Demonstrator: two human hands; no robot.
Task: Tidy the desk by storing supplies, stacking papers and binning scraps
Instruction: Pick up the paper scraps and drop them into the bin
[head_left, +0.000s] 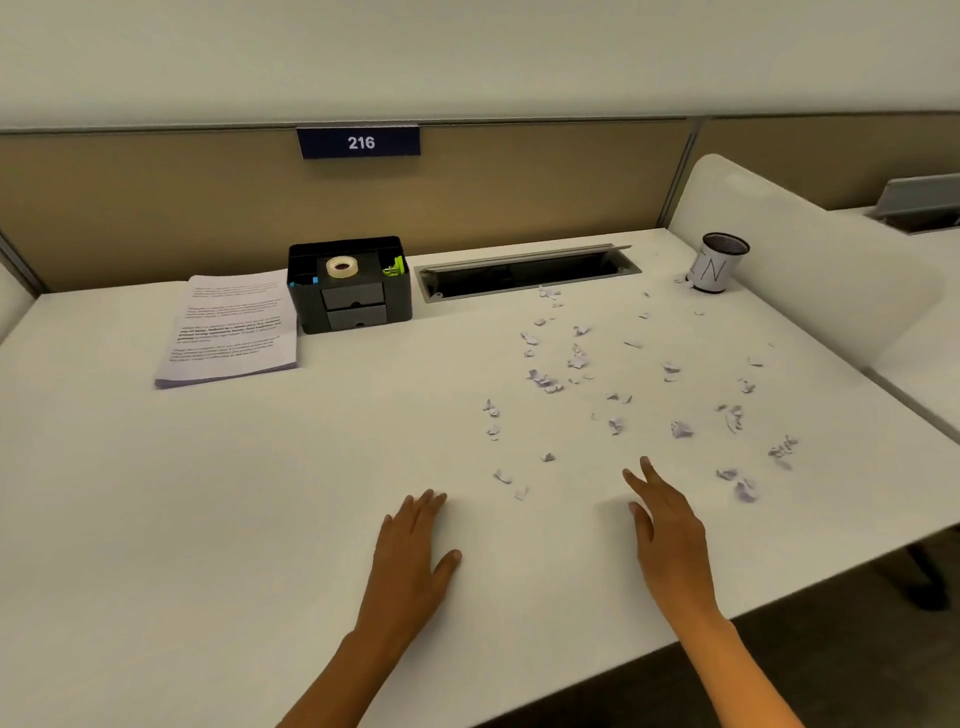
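Paper scraps (613, 384) litter the desk (208, 493) right of the organizer (350, 291); papers (234, 327) lie left of it. Both hands, left (410, 540) and right (667, 530), are flat-fingered, holding nothing.

Left hand (413, 545) and right hand (667, 530) reach forward (fingers straight, holding nothing)

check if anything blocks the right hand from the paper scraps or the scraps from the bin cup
Nothing visible does. The right hand is open over bare desk, with the paper scraps scattered just ahead. Between them and the bin cup at the back right lie only more scraps.
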